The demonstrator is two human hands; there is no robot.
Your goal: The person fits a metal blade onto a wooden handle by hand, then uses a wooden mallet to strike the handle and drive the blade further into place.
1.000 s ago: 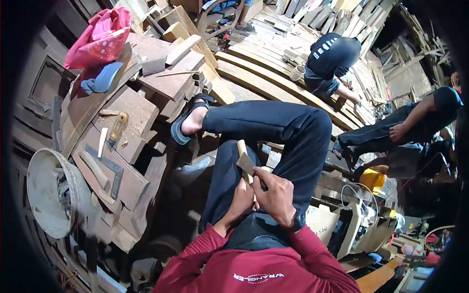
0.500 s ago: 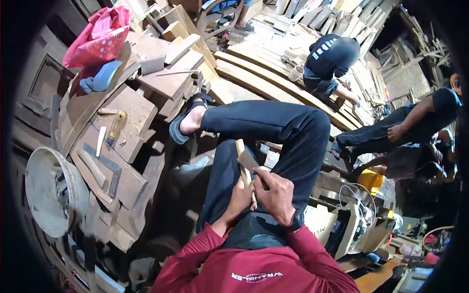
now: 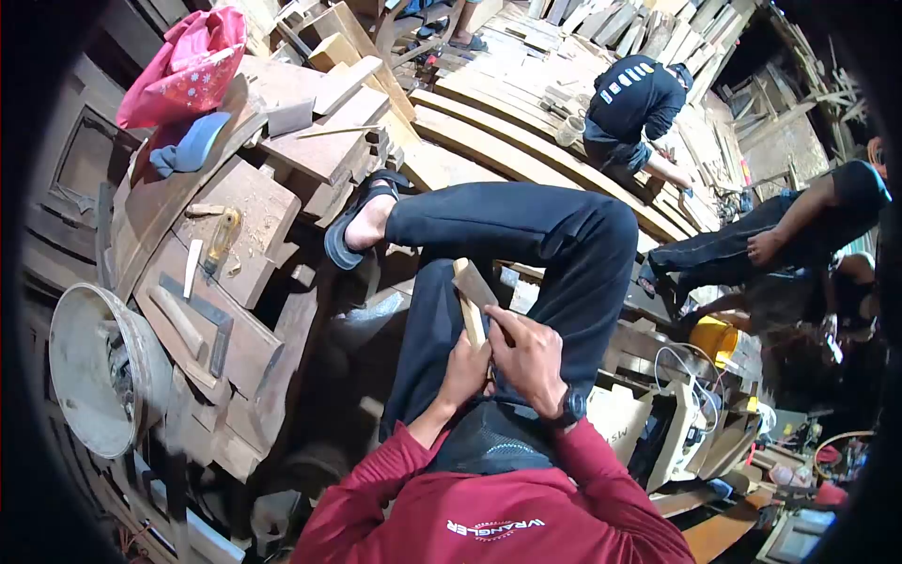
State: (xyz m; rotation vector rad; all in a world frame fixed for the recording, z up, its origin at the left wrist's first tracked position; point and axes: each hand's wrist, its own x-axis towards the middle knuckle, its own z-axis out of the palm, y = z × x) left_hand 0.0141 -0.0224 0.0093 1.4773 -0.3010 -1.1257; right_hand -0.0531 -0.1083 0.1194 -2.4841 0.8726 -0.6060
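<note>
My left hand [image 3: 464,370] is wrapped round the lower part of a pale wooden stick [image 3: 473,322], held over my lap. In my right hand [image 3: 529,359] is a flat brown strip [image 3: 475,285], its fingers pressed along the near end. The strip lies over the upper part of the stick and covers much of its far end. The strip's exact kind I cannot tell. My hands are close together, with the stick's near end mostly hidden by them.
On the wooden bench at left are a yellow-handled tool [image 3: 224,237], a metal square [image 3: 220,340] and a curved wood piece [image 3: 178,321]. A bucket [image 3: 70,376] stands beside it. Ahead, a person [image 3: 631,103] crouches by long planks [image 3: 507,155]; another person [image 3: 752,246] is at right.
My right hand has pushed the flat strip up along the stick to its far end. The crouching person's head has shifted to the right.
</note>
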